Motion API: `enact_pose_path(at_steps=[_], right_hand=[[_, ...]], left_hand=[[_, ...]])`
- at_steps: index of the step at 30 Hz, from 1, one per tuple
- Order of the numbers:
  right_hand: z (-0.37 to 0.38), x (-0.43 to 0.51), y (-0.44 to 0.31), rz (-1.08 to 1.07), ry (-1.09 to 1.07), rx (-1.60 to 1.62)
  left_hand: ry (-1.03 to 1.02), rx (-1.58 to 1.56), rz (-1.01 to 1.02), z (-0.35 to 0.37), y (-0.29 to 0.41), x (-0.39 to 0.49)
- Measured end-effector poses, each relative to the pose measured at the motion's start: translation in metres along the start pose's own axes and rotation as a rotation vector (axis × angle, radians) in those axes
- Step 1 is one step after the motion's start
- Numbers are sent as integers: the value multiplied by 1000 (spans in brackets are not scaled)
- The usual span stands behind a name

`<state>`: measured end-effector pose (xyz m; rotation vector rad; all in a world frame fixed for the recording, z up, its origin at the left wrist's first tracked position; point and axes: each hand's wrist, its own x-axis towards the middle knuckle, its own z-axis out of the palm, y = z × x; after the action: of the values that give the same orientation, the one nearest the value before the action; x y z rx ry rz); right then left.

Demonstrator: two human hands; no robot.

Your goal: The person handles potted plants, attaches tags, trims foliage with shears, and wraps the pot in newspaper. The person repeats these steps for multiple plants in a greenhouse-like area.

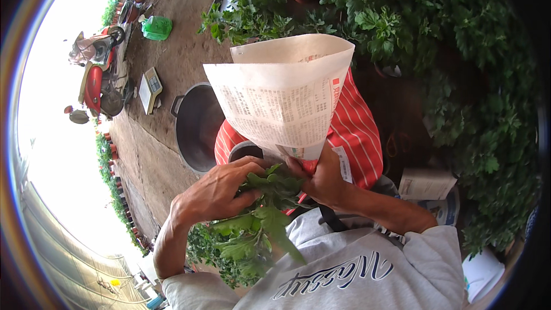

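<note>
My left hand (226,189) is closed around green leafy stems (273,206), leaves hanging down in front of my grey shirt. My right hand (329,181) grips the narrow lower end of a newspaper wrapper (280,99), rolled into a cone. The wrapper's wide mouth gapes upward and away from me, and printed writing covers its outer side. Close below the cone's narrow end, the leaves reach my right fingers; I cannot tell whether stems run inside the paper. Under both hands, a red cloth with white stripes (359,129) covers my lap.
Beside my left knee stands a dark round tub (196,127). Beyond it are a weighing scale (150,88), a green plastic container (157,28) and a red motor scooter (94,86). Dense leafy plants (469,77) fill the right side, near a cardboard box (426,184) and a white bucket (484,273).
</note>
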<state>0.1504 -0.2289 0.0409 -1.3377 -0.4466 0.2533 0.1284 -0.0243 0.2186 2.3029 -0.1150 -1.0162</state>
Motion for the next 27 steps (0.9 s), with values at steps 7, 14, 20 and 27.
enact_pose_path(at_steps=[7, 14, 20, 27], right_hand=[[-7, 6, 2, -201, -162, -190], [-8, 37, -14, -374, -240, -512], [-5, 42, -18, -227, -405, -742], [2, 52, -26, -230, -424, -1023]], left_hand=[[-15, 47, 17, 5, 12, -4], [-93, 75, -77, 6, 24, -4], [-20, 182, 34, 18, 17, -7], [4, 162, 31, 18, 20, -12]])
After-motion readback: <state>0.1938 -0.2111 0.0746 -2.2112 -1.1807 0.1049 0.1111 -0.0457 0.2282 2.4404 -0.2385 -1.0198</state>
